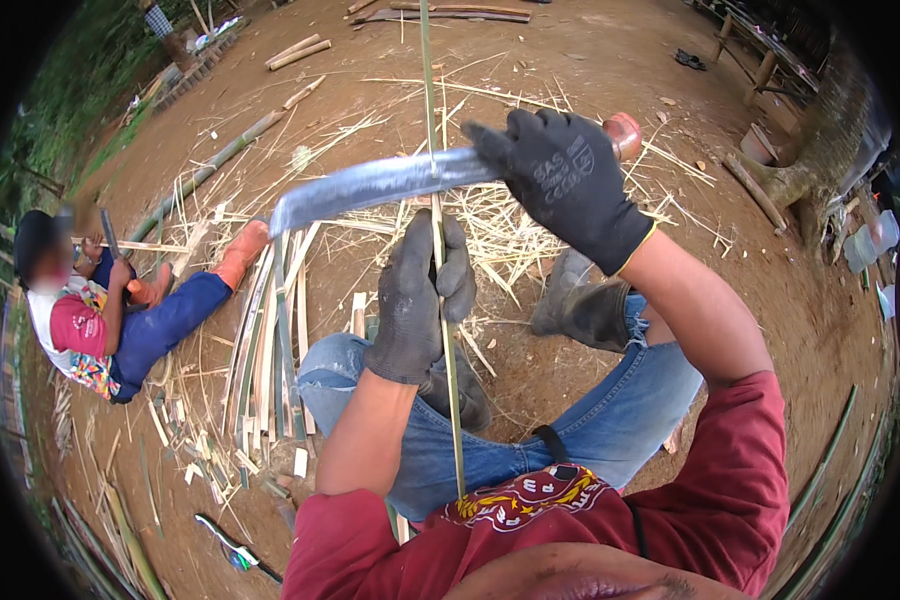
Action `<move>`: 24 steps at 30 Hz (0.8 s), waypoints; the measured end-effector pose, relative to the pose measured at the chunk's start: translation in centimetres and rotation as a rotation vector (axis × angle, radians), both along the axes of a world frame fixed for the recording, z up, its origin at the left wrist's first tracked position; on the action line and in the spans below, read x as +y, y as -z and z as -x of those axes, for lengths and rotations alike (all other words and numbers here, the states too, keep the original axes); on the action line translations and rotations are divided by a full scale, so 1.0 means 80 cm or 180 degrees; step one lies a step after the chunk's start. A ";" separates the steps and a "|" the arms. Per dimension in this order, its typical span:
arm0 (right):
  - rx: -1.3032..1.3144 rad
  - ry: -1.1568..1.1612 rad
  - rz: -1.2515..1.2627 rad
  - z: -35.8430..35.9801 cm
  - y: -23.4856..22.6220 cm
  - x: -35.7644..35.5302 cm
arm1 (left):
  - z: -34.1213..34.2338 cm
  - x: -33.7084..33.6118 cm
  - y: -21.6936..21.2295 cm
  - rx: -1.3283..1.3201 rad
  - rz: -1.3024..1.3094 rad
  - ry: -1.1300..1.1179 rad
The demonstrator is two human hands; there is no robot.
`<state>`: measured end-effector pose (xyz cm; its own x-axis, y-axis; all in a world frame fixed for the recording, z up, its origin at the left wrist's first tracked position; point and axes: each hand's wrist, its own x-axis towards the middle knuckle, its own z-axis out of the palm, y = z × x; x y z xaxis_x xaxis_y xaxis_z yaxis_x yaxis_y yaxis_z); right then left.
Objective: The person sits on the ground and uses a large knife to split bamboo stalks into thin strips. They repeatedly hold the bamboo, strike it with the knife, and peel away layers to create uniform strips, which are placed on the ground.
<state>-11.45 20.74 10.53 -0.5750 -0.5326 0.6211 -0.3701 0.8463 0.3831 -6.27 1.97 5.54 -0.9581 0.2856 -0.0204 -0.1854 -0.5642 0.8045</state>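
My left hand (425,285), in a dark grey work glove, is closed around a long thin bamboo strip (454,400). The strip runs upright from my lap, through the fingers and on past the far side. In my right hand (565,180), gloved in black, is a machete (370,192); a reddish-brown rounded handle end shows beyond the fist. Its broad blade points left and lies across the strip just above my left hand. I cannot tell how deep the edge sits in the strip.
Pale shavings (510,225) litter the ground ahead of my boots. A bundle of split bamboo strips (270,350) lies beside my left knee. At far left a co-worker (80,320) sits holding a blade. A bamboo pole (220,160) lies behind; a tree trunk (825,140) stands right.
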 end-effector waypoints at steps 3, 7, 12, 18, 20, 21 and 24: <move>0.0118 0.0304 0.0146 0.033 -0.022 0.036 | -0.008 0.007 -0.002 -0.0124 -0.0007 0.0276; 0.0495 0.0338 -0.0027 0.070 -0.052 0.091 | -0.023 0.012 -0.008 -0.0283 0.0026 0.0630; 0.0602 0.0720 -0.0133 0.104 -0.104 0.155 | -0.041 0.010 -0.013 -0.0557 0.0021 0.0900; 0.0913 0.1932 -0.0266 0.178 -0.171 0.313 | -0.073 -0.028 0.008 -0.0533 -0.0130 0.1320; 0.0682 0.2811 0.0593 0.171 -0.172 0.347 | -0.064 -0.042 0.009 -0.0643 -0.0606 0.1550; 0.0606 0.2868 0.1193 0.166 -0.158 0.357 | -0.062 -0.047 0.011 -0.0726 -0.0861 0.1594; -0.2236 0.2450 0.2771 0.147 -0.102 0.363 | -0.042 -0.049 0.005 -0.1006 -0.1375 0.1753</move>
